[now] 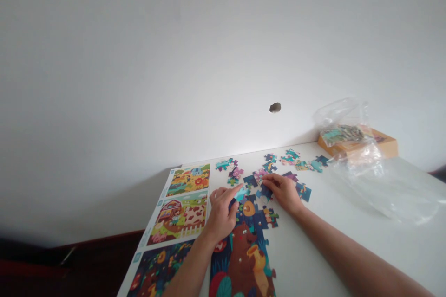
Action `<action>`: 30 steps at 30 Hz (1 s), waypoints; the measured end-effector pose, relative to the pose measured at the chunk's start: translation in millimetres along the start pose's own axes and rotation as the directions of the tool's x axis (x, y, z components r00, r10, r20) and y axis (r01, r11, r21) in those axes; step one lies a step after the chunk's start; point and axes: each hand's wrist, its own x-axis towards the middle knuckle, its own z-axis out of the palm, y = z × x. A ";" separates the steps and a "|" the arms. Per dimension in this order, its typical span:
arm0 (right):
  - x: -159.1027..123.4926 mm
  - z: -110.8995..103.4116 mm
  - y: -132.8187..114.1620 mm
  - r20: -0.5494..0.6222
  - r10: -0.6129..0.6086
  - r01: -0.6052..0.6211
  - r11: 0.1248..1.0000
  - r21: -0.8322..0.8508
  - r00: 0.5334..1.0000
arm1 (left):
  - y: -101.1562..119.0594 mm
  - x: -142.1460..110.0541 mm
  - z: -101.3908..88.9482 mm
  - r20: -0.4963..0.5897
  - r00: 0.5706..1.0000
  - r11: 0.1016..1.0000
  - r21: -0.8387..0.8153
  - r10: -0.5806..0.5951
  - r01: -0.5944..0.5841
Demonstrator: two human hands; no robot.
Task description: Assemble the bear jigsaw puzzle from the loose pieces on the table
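Thumb and forefinger of your left hand [223, 209] stand to either side of a teal piece [241, 194]; cannot tell whether they pinch it or only touch it. Your right hand [285, 192] has its fingertips close together at the edge of a purple piece [259, 174]; clamped or merely resting, cannot tell.

Writing: small blue tabs [160, 203] run down the left margin of the printed sheet [184, 216]; lettering too small to read. Sheet shows animals with a lion, a farm with a cow, and a dark scene partly behind your left forearm. No brand legible on the box [388, 146].

Position: teal piece at your left fingertips, just above the part-built puzzle [240, 260], whose brown bear and yellow jar lie nearer you, between your forearms. Purple piece a little farther off, at your right fingertips. Loose pieces [225, 164] scattered beyond both hands on the white table [303, 250], with more just right of your right hand.

Containers: yellow-orange box at the far right, against the wall. Crumpled clear plastic bag [343, 111] over it, a colourful bundle [343, 134] showing through. More clear plastic spreads down the table's right side.
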 end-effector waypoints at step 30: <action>-6.3 6.3 -9.7 0.199 -0.072 -0.020 0.905 0.426 0.977 | 13.4 4.3 -7.6 -0.076 0.996 0.999 0.026 0.045 -0.043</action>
